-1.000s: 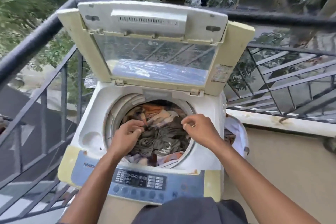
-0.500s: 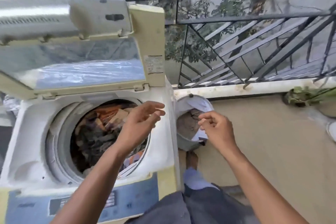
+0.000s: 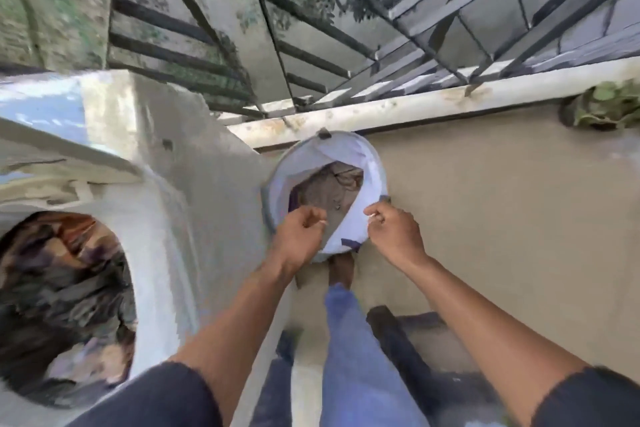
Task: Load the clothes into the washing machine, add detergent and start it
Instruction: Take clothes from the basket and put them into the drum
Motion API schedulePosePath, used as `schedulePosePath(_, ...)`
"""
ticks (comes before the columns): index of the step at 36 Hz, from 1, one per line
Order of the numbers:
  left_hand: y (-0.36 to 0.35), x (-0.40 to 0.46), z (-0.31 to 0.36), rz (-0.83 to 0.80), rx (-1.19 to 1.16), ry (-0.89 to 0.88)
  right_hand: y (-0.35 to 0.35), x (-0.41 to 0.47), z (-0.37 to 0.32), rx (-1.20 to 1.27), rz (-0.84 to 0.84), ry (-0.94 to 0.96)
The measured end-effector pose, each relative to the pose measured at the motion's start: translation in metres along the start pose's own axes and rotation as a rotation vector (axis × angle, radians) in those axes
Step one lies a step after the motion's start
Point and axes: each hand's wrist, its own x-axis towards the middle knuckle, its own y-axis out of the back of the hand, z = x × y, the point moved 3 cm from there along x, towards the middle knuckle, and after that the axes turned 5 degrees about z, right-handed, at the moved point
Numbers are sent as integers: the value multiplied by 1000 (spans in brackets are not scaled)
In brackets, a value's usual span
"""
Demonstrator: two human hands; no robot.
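Head view: the person leans over a round laundry basket (image 3: 377,163) on the balcony floor, just beside the washing machine (image 3: 194,163).
Left hand: the left hand (image 3: 298,236) hangs over the basket's near rim, fingers loosely curled and narrow; whether they pinch any cloth cannot be told.
Right hand: the right hand (image 3: 394,229) sits at the basket's right edge, fingers (image 3: 372,215) drawn together at the white liner (image 3: 349,232); it looks like a pinch on that liner, though the contact is too small to be sure.
Clothes left: a brown-grey garment (image 3: 329,191) lies crumpled at the bottom of the basket, with a sliver of purple cloth at its left side.
Clothes loaded: the drum opening (image 3: 62,302) on the left, blurred, is already heaped with mixed dark and orange fabric.
Handling: the garment should be light, soft and floppy, so no firm edge to aim for; a handful bunched from the middle of the heap ought to lift it whole, while a corner grip would likely let it trail.
Risk: the liner is just as limp and may come up with the garment, so holding it back with one hand seems wise.
Progress: loading looks nearly done; no detergent is in sight.
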Motion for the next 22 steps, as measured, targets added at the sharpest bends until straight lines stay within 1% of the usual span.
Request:
schedulePosePath(3, -35, 42, -31, 15, 18, 127, -42, 52, 29, -111, -93, 61)
schedulePosePath(5, -51, 65, -48, 42, 47, 189, -74, 87, 46, -247, -180, 126)
schedulePosePath(7, -62, 84, -57, 57, 75, 221, -105, 122, 59, -375, -258, 198)
schedulePosePath(10, -74, 109, -70, 60, 111, 229, -142, 168, 65, -479, -342, 299)
schedulePosePath(12, -78, 123, -79, 65, 116, 228, -164, 199, 70, -560, -355, 353)
schedulePosePath(16, -84, 150, -103, 73, 144, 209, -206, 254, 89, -742, -316, 453)
schedulePosePath(18, -85, 158, -115, 85, 162, 204, -211, 271, 87, -762, -259, 464)
schedulePosePath(20, -87, 162, -124, 78, 207, 179, -219, 290, 87, -715, -234, 491)
schedulePosePath(22, -89, 163, -133, 67, 271, 148, -224, 308, 89, -793, -178, 551)
